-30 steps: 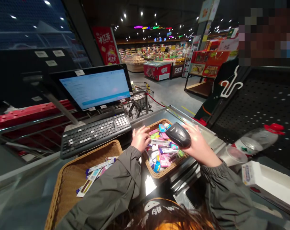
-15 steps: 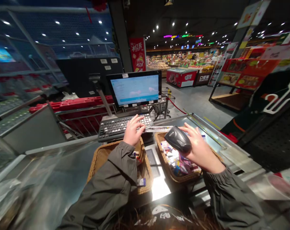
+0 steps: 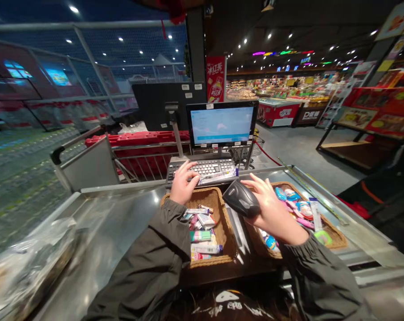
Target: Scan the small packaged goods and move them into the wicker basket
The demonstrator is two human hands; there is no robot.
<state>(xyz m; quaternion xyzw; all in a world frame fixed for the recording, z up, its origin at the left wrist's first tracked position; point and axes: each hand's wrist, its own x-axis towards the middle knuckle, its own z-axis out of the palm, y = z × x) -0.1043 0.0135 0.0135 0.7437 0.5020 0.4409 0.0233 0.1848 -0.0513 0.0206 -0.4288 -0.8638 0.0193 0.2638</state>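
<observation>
In front of the keyboard (image 3: 215, 166), my left hand (image 3: 184, 183) pinches one end of a slim white packet with a blue tip (image 3: 219, 176) between thumb and fingers. The packet points right, lying across the keyboard's near edge in the view. My right hand (image 3: 270, 209) is wrapped round a black barcode scanner (image 3: 242, 199), whose head faces left, near the packet's right end. Below my left hand sits a wicker basket (image 3: 229, 232) with several small packets. My right forearm partly covers a second wicker basket (image 3: 338, 238) holding colourful small goods.
A lit monitor (image 3: 222, 125) stands behind the keyboard, with another dark screen (image 3: 165, 107) to its left. The metal counter (image 3: 121, 214) stretches left, with clear plastic wrapping (image 3: 38, 249) on it. A long thin green stick (image 3: 313, 191) lies along the right side.
The view has turned left, so the monitor and baskets appear farther right. Both hands have moved left over the counter, still holding the packet and the scanner.
</observation>
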